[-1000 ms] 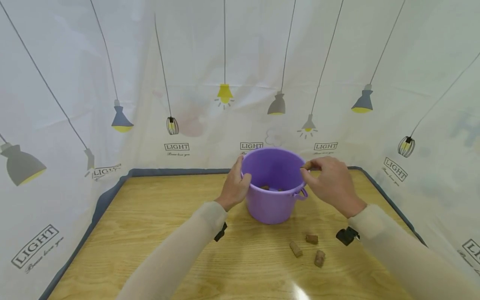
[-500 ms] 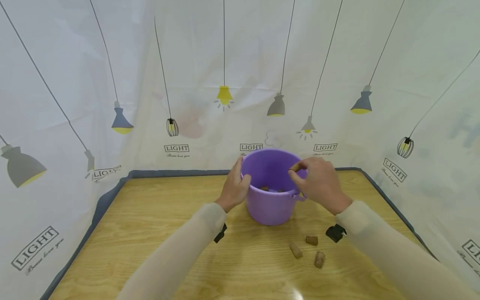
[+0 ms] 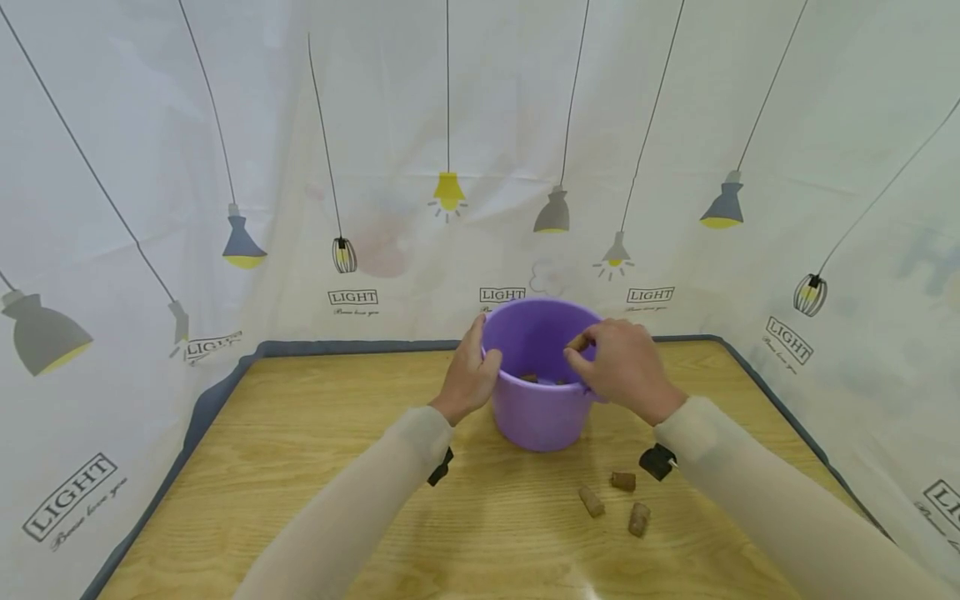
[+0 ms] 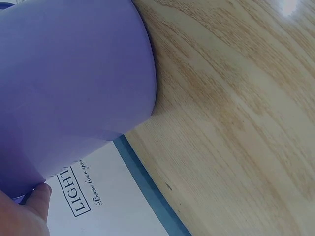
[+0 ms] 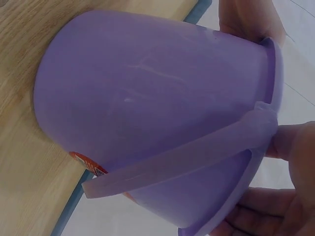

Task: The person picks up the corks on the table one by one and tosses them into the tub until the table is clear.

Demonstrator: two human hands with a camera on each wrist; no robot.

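Observation:
A purple bucket (image 3: pixel 542 421) stands upright on the wooden table. My left hand (image 3: pixel 467 373) grips its rim on the left side, and one of its digits shows at the bucket's edge in the left wrist view. Over the right part of the opening, my right hand (image 3: pixel 624 367) pinches a brown cork (image 3: pixel 577 342) between thumb and fingers. Inside, on the bucket's floor, lies a cork (image 3: pixel 529 378), partly hidden by the near wall. The bucket's handle (image 5: pixel 182 152) hangs down on the right side; the right wrist view does not show the held cork.
Three loose items lie on the table in front of the bucket: a pale cork (image 3: pixel 591 501), a darker cork (image 3: pixel 623 481) and a speckled cork (image 3: pixel 639 519). A printed cloth (image 3: pixel 405 250) with lamp drawings encloses the table's back and sides.
My right hand has moved left with the pinched cork, from beside the right rim to over the opening. My left hand and the bucket have stayed in place.

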